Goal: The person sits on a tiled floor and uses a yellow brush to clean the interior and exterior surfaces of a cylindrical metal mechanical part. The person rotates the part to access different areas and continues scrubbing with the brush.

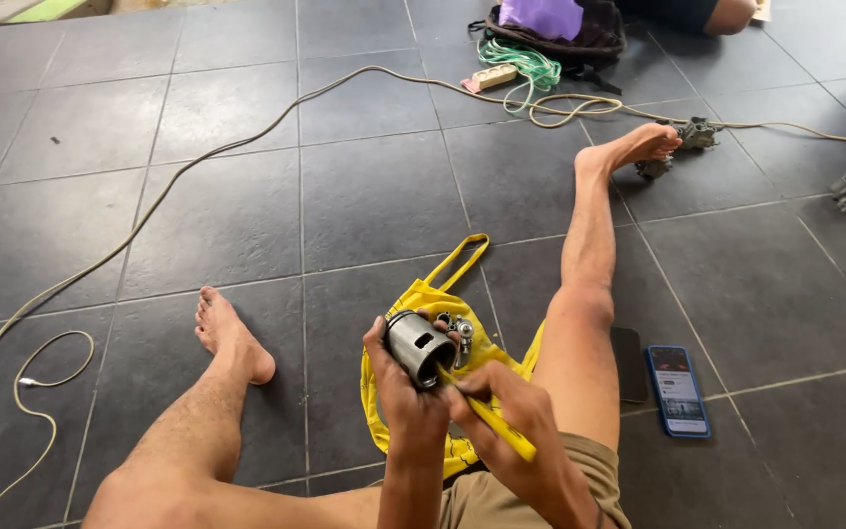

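Left to right: pale cable (100, 264) snakes across the dark tiled floor (247, 196), thin white cord (36, 387) looped at far left; person sits on the floor, legs spread, bare left foot (232, 338) planted near centre-left. Left hand (408, 392) is wrapped around a grey metal piston (418, 345), fingers curled over its skirt, open side hole facing the camera, held just above a yellow tote bag (423, 411) lying between the legs. Small metal parts (460, 331) sit just beside the piston, cannot tell if they're attached. Right hand (506, 416) pinches a yellow-handled tool (487, 416), tip touching the piston's lower edge. Step in hand looks like picking or prying at the piston, probably a clip or deposit near the pin bore; tip itself is too small to read. Next move likely needs a firm left grip and light, controlled pressure so the tip doesn't slip toward the palm. Further right: dark flat item and a phone (679, 390) on the floor beside the right leg, more grey engine parts (692, 135) near the right foot, backpack (570, 34) up top
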